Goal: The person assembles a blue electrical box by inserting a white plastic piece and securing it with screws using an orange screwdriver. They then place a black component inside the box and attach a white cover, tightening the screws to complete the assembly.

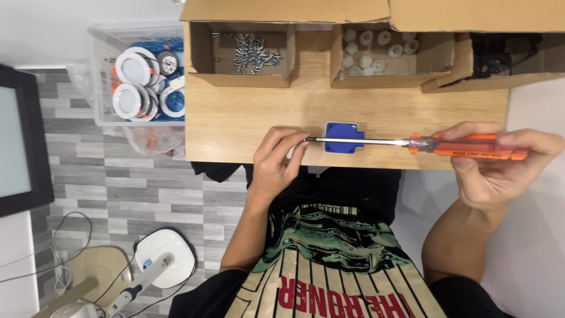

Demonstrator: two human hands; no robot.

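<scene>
Printed shirt cloth (341,259) fills the bottom of my view, just below the wooden table (247,118). At the table's near edge my right hand (500,171) closes round an orange-handled screwdriver (424,143), held level. My left hand (279,162) pinches at its tip, perhaps on a screw, though I cannot tell. Under the shaft a blue square part (343,132) lies. At the table's far side stand cardboard boxes of screws (250,54) and white caps (376,50).

Right hand (500,168) gripping — left hand (279,162) pinching, fingers curled.
</scene>
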